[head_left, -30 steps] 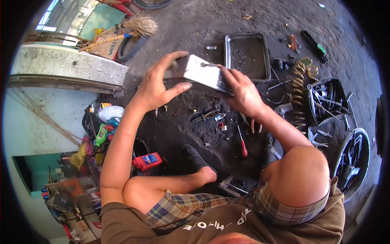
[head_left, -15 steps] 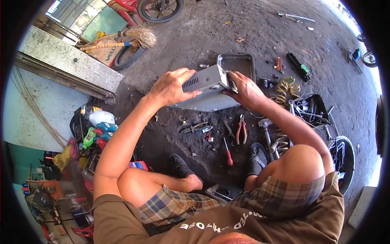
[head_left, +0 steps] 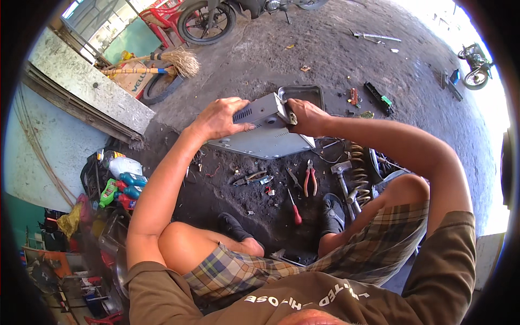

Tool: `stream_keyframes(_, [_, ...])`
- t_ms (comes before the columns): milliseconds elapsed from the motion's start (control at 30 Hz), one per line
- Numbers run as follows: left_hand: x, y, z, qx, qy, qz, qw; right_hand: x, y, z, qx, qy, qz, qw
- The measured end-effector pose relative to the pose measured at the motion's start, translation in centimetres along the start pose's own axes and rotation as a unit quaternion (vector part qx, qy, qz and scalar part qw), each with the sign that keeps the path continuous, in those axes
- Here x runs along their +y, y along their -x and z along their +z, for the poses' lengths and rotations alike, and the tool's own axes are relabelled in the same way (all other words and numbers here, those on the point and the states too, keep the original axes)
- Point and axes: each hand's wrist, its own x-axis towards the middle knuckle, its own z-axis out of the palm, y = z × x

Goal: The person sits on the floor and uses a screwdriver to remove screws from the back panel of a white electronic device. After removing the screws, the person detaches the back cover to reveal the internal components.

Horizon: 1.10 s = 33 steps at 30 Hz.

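A grey sheet-metal case (head_left: 266, 111) with a row of vent slots is tilted up over the ground in front of me. My left hand (head_left: 223, 118) clamps its left end, with the thumb on the near face and the fingers over the top. At the other end, my right hand (head_left: 307, 117) is closed around the case's corner edge. A small mottled piece (head_left: 293, 117) shows by the right fingers; I cannot tell whether it belongs to the case. A wide grey panel (head_left: 265, 142) slopes below, apparently part of the same case.
Behind the case lies a dark metal tray (head_left: 317, 92). Nearer my feet are red-handled pliers (head_left: 310, 181), a red screwdriver (head_left: 296, 211), a hammer (head_left: 342, 169) and a coil spring (head_left: 357, 162). Bottles (head_left: 130, 181) stand at left; a motorcycle (head_left: 216, 19) is parked beyond.
My right elbow has swung up and outward, with the forearm now lying more sideways. The view has shifted, so the case appears slightly farther left. Both hands keep their hold.
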Motion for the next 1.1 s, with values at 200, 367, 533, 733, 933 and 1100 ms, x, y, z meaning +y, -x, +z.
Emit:
stream_keyframes(200, [-1.5, 2.2, -0.4, -0.001, 0.048, -0.013, 0.999, -0.7, 0.5, 0.4, 0.006, -0.051, -0.06, 0.997])
stream_keyframes(367, [-1.5, 3.8, -0.6, -0.027, 0.064, -0.023, 0.997, -1.9, 0.6, 1.5, -0.015, -0.044, -0.065, 0.997])
stream_keyframes(533, [-2.3, 6.1, 0.1, 0.0, 0.036, -0.004, 0.999, -3.2, 0.1, 1.6, -0.041, -0.038, -0.082, 0.995])
stream_keyframes(733, [-0.5, 7.1, 0.0, -0.026, 0.052, -0.085, 0.995, -3.6, -0.3, 2.0, -0.046, 0.001, -0.087, 0.995])
stream_keyframes(933, [2.0, 7.1, -0.5, -0.036, 0.082, -0.158, 0.983, -5.7, 0.0, 2.3, 0.038, 0.005, -0.096, 0.995])
stream_keyframes(1100, [4.5, 5.6, 0.3, 0.018, 0.024, -0.144, 0.989, -5.8, 0.0, 1.9, 0.074, 0.01, -0.111, 0.991])
